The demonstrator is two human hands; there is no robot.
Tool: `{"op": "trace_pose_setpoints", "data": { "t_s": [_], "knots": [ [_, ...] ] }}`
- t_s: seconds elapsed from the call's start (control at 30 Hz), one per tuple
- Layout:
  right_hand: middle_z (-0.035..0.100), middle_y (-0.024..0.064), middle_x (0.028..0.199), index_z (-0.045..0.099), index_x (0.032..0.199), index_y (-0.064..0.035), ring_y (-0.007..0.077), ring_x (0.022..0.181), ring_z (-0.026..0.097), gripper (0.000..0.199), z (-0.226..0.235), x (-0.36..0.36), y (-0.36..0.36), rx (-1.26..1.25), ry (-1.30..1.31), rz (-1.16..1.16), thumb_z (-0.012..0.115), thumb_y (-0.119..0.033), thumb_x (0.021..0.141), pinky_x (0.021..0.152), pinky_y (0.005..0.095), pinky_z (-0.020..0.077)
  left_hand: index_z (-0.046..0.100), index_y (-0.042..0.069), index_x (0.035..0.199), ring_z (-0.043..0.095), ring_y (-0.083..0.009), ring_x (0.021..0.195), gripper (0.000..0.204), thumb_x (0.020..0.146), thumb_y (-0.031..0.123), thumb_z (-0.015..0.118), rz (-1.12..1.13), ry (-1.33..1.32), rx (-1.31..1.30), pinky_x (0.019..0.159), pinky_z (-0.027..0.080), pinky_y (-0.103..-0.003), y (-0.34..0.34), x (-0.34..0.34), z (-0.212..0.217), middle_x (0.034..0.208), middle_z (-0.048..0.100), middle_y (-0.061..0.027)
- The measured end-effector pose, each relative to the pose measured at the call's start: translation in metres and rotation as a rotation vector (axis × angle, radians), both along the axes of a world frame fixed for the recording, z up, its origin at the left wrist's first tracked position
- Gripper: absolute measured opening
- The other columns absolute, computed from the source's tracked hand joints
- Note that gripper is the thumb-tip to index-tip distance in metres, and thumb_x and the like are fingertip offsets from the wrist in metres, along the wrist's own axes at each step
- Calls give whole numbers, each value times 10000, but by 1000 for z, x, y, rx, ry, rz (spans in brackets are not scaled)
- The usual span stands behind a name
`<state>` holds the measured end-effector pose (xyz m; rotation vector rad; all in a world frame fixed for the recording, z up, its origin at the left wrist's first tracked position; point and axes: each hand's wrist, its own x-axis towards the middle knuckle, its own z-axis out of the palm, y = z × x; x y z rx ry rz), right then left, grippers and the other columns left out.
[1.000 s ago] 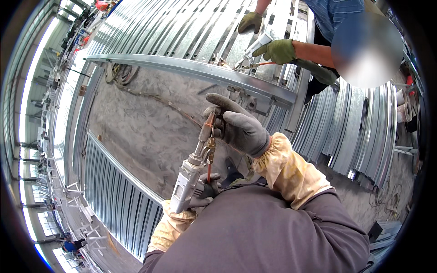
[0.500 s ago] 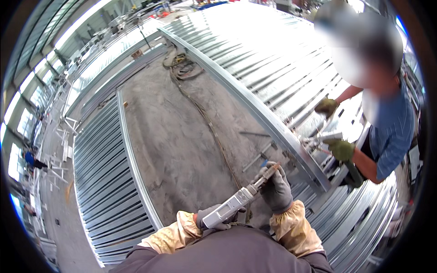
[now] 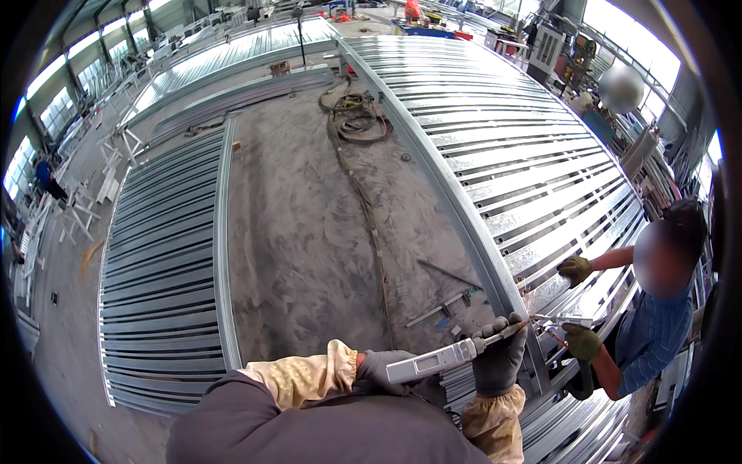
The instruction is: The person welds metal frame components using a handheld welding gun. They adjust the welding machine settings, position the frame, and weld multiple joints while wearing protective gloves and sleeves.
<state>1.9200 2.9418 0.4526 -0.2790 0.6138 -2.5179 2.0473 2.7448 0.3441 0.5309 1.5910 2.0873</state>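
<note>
A grey-white handheld welding torch point(image 3: 434, 363) with a narrow, brownish tip lies slantwise across the front of my body. My left hand point(image 3: 379, 371), in a grey glove, is closed around its rear part. Gloved too, my right hand point(image 3: 496, 367) is closed on the torch's front end, with the fingers curled up beside the nozzle. The tip points toward the long steel beam point(image 3: 471, 220) at the frame's edge; whether they touch cannot be made out. Just right of it, a co-worker's green-gloved hand point(image 3: 583, 342) holds a similar torch point(image 3: 570, 320) against the frame.
A slatted metal panel point(image 3: 533, 178) spreads to the right, and another slatted panel point(image 3: 158, 271) stands at left. On the concrete floor point(image 3: 309, 255) lie coiled hoses point(image 3: 357, 116), a long cable and loose metal bars point(image 3: 437, 309). The co-worker point(image 3: 657, 340) stands close at right.
The view has swung to the right. My hands have carried the torch rightward, its tip now by the beam's near end. The co-worker's left hand stays over the slats.
</note>
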Motion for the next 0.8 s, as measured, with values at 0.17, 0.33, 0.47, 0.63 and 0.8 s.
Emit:
{"op": "trace_pose_setpoints", "data": {
  "t_s": [0.17, 0.33, 0.47, 0.63, 0.8],
  "knots": [
    [651, 44, 1140, 577, 1346, -163, 228, 988, 624, 399, 0, -11, -8, 19, 7, 45, 515, -426, 1053, 907, 453, 515, 509, 50, 1421, 612, -168, 1157, 710, 773, 151, 781, 211, -35, 8, 971, 505, -346, -3, 9, 22, 1251, 661, -90],
    [650, 70, 1268, 533, 1415, -115, 242, 1126, 637, 513, -32, -22, -38, 144, -52, 31, 426, -468, 1058, 939, 422, 529, 501, 10, 1412, 630, -138, 1055, 726, 767, 121, 814, 540, -35, -173, 882, 539, -323, -18, 25, 19, 1171, 663, -65],
    [579, 119, 1360, 430, 1486, -83, 260, 1182, 603, 513, -89, -13, -64, 469, 139, 307, 510, -322, 1039, 992, 411, 508, 500, 3, 1405, 606, -107, 885, 683, 778, 82, 758, 772, -54, -172, 760, 536, -298, -68, 13, 30, 1036, 638, -23],
    [541, 172, 1406, 324, 1556, -25, 263, 1329, 502, 844, -172, 8, -110, 890, 518, 626, 784, -196, 870, 1123, 386, 400, 508, -9, 1371, 579, -75, 765, 611, 775, -34, 640, 1080, -67, 171, 670, 487, -230, -150, -33, 77, 981, 618, -29],
    [647, 193, 1205, 374, 1501, -9, 314, 1089, 660, 1038, -210, -33, -227, 1108, 1200, 240, 933, -254, 662, 935, 422, 525, 466, -69, 1372, 613, -180, 924, 685, 704, -13, 604, 1233, 10, 491, 967, 506, -416, -283, -64, 97, 1008, 595, -72]
  ]
}}
